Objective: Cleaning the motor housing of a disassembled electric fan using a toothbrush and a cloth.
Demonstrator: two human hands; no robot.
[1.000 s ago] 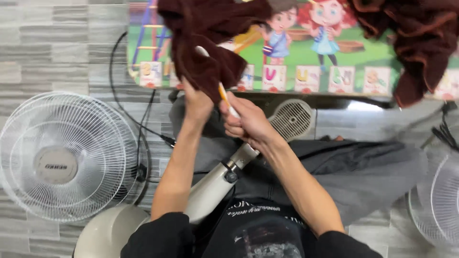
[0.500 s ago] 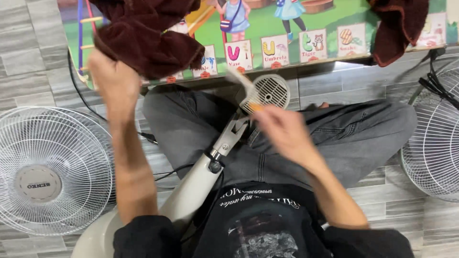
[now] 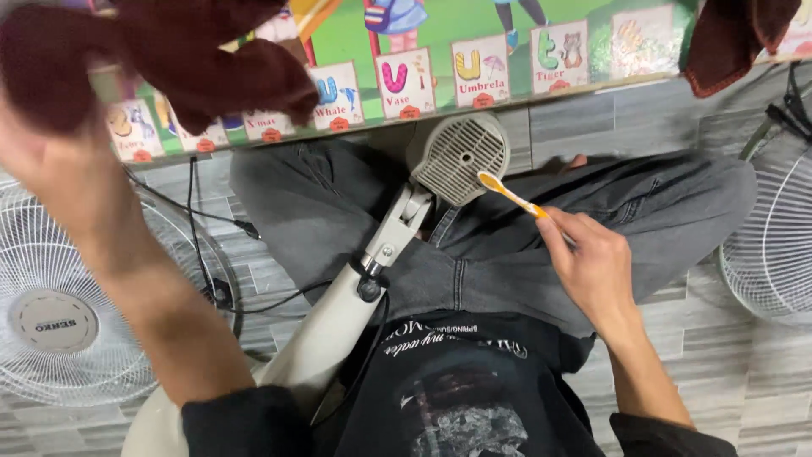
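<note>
While the person sits cross-legged on a tiled floor, the right hand point(image 3: 595, 264) pinches an orange and white toothbrush point(image 3: 510, 195), its head touching the grille of a fan motor housing point(image 3: 460, 157) across the lap. The left hand point(image 3: 59, 169), raised at the upper left, clutches a dark red towel point(image 3: 182, 59).

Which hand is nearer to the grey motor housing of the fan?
Right. The right hand holds an orange toothbrush whose head touches the motor housing; the left hand is far off, up at the left, gripping a dark red cloth.
</note>
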